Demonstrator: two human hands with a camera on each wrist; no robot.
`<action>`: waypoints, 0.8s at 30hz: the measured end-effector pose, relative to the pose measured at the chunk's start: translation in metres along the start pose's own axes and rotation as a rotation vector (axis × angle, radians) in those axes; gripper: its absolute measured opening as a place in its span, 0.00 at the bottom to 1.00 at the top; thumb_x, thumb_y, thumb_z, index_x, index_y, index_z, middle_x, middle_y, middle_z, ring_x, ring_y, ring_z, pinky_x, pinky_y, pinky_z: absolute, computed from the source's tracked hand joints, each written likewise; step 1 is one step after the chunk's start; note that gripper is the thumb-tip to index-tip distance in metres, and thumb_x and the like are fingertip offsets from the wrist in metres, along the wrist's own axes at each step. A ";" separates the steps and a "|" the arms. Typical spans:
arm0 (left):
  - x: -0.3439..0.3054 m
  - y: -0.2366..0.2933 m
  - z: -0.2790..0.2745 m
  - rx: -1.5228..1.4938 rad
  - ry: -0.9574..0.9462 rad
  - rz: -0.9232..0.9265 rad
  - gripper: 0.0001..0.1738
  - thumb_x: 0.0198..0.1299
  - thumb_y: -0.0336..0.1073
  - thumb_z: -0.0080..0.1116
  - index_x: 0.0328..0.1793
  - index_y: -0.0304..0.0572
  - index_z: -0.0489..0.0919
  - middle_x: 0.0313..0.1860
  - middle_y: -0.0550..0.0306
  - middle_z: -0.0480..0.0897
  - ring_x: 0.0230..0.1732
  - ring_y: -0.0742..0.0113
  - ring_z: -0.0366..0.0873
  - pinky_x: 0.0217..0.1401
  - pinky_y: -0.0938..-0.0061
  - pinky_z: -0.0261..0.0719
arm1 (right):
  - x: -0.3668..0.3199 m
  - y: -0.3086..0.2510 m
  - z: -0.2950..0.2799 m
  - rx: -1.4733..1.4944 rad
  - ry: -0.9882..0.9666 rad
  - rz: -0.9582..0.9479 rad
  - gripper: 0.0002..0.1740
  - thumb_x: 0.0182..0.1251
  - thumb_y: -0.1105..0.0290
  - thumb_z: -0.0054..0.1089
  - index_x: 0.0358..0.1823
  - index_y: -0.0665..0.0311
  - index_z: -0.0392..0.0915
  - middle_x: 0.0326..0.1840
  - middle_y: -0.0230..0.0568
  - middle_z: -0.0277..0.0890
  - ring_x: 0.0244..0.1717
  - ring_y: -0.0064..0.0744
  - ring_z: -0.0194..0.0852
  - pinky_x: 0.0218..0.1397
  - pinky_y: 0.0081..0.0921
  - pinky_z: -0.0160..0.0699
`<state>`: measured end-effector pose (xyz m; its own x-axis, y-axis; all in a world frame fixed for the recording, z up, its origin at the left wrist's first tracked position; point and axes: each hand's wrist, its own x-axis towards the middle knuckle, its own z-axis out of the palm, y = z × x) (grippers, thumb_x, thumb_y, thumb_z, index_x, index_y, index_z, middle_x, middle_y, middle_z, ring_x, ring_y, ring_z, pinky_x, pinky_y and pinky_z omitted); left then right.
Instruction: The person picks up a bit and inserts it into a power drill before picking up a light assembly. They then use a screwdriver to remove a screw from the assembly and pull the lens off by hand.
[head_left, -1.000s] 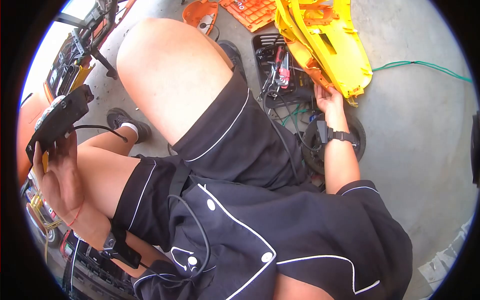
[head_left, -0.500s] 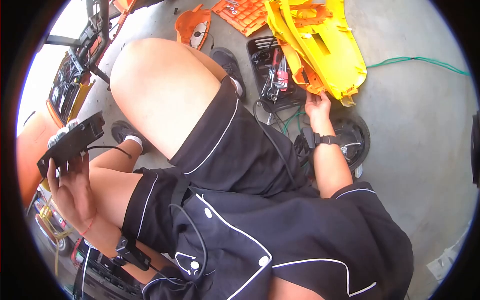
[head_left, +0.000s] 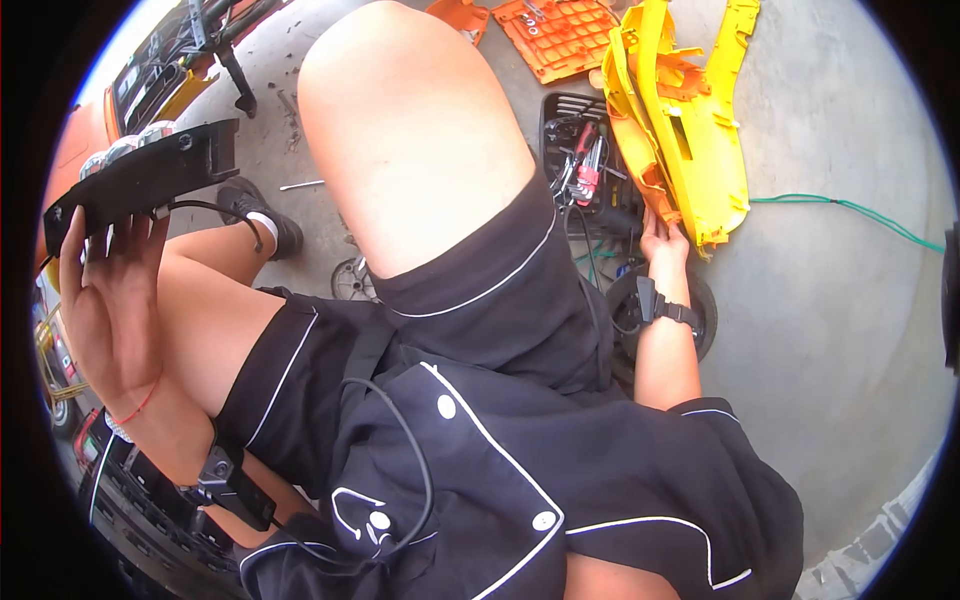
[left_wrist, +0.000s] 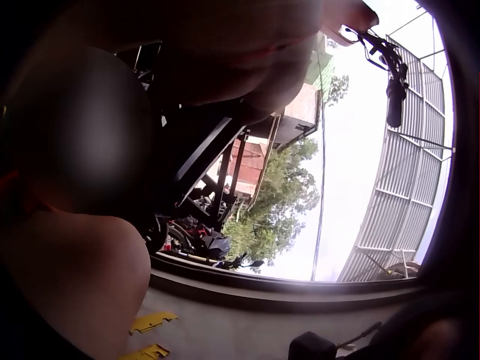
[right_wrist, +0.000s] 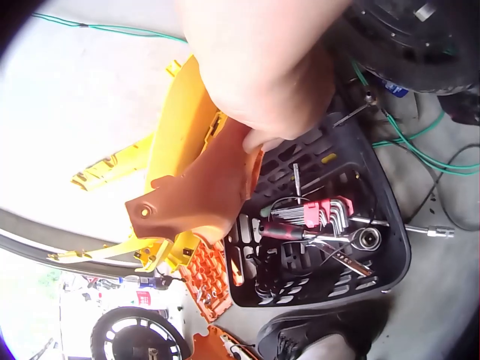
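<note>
My left hand (head_left: 120,310), palm towards me, holds a long black lamp unit (head_left: 145,185) by its lower edge. Round clear lenses (head_left: 125,148) show behind its upper edge, and a short black cable hangs from it. On the other side, my right hand (head_left: 664,240) grips the lower end of a yellow and orange plastic body panel (head_left: 700,170). The right wrist view has the fingers (right_wrist: 262,141) at the edge of the panel's orange part (right_wrist: 199,184). In the dark left wrist view the lamp unit is not discernible.
Beside the panel a black basket (right_wrist: 397,247) contains a ratchet (right_wrist: 366,238), hex keys (right_wrist: 322,214) and other tools. A wheel (head_left: 700,320) lies under my right forearm. Green cable (head_left: 870,212) crosses the floor. An orange panel (head_left: 555,40) lies further off.
The lamp unit in my left hand has turned from a steep slant to nearly level. My right hand keeps hold of the panel. The head view has shifted about.
</note>
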<state>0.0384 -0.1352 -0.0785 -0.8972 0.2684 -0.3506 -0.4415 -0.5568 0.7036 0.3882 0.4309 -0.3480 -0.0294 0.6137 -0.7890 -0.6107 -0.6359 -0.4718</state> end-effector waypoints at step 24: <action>-0.041 -0.021 0.078 -0.185 0.120 0.376 0.24 0.64 0.34 0.62 0.63 0.33 0.69 0.49 0.49 0.81 0.48 0.58 0.82 0.51 0.65 0.83 | -0.040 -0.045 0.044 -1.271 -0.373 0.308 0.19 0.68 0.61 0.56 0.54 0.64 0.78 0.42 0.36 0.72 0.44 0.31 0.68 0.52 0.33 0.71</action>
<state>0.0842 -0.0730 -0.0303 -0.9835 -0.0674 -0.1678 -0.0653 -0.7331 0.6770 0.3816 0.4557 -0.2781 -0.3654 0.3302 -0.8703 0.5981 -0.6331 -0.4913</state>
